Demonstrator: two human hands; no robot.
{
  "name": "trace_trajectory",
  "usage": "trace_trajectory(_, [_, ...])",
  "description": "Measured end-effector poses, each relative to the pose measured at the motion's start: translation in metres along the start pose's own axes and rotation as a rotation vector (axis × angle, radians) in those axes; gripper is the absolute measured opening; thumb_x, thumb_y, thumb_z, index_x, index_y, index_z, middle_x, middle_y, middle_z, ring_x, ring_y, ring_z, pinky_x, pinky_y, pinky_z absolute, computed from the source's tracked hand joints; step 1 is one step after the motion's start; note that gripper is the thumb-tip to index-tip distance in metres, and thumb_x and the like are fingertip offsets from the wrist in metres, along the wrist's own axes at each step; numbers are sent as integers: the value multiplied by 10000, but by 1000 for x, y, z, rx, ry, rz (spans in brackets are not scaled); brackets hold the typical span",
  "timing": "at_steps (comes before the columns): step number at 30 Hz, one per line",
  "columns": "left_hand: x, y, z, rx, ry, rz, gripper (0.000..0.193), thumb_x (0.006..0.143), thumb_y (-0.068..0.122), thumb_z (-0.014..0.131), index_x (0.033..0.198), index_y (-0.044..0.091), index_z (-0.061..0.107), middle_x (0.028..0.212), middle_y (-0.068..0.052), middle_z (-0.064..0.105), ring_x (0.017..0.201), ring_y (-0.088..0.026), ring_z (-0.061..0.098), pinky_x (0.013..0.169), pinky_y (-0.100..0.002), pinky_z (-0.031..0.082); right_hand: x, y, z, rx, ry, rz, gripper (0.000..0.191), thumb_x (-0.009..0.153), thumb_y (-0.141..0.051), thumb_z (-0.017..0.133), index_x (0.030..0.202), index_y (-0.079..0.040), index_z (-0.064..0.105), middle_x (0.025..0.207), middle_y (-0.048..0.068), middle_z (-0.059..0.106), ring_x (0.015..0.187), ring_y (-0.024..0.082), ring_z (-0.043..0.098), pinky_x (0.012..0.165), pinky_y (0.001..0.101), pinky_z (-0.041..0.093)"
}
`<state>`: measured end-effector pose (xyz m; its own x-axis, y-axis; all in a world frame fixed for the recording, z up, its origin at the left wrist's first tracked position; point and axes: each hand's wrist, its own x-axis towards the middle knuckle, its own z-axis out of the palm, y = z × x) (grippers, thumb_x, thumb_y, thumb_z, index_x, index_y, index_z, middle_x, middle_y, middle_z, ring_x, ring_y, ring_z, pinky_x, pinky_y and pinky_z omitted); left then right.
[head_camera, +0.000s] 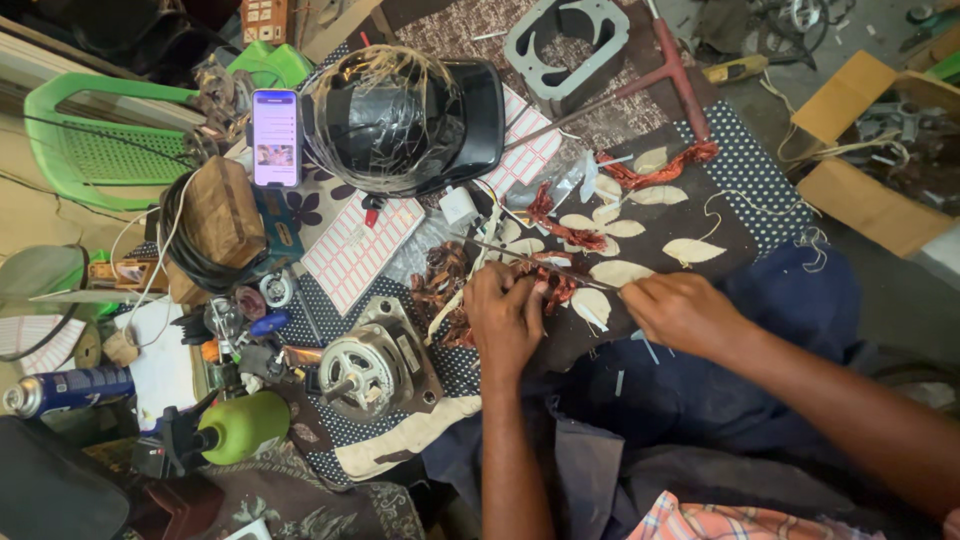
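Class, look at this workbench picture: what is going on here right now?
A person sits over a cluttered patterned cloth. Their left hand presses on a bundle of reddish copper wire coils, while the right hand grips the end of a thin metal rod laid across them. A grey electric motor lies beside the left hand.

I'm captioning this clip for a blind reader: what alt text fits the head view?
Seen from above, a person's left hand pinches a bundle of copper wire while the right hand holds a thin rod across it. Around them on a cluttered patterned cloth lie a small electric motor, a black helmet and a lit phone.
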<state>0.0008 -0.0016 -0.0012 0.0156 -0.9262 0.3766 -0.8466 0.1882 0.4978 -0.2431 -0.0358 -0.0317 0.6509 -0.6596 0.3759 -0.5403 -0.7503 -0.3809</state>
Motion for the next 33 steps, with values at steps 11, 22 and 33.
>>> trace_trajectory(11, [1, 2, -3, 25, -5, 49, 133, 838, 162, 773, 913, 59, 734, 943, -117, 545, 944, -312, 533, 850, -445, 396, 39, -7, 5, 5, 87, -60, 160, 816, -81, 705, 780, -64, 550, 658, 76, 568, 622, 268, 649, 578, 410, 525])
trace_trajectory(22, [-2, 0, 0, 17, -2, 38, 141, 852, 168, 771, 932, 56, 742, 956, -120, 544, 950, -313, 532, 851, -438, 396, 46, -10, 9, -73, 59, -86, 137, 801, -87, 698, 820, -70, 563, 687, 60, 584, 657, 243, 661, 598, 388, 527])
trace_trajectory(33, [-2, -3, 1, 13, -18, 31, 139, 849, 169, 773, 928, 58, 749, 932, -120, 542, 929, -316, 529, 839, -445, 397, -6, 6, 3, -98, 41, -58, 127, 793, -102, 720, 871, -64, 627, 715, 54, 612, 658, 234, 657, 587, 385, 523])
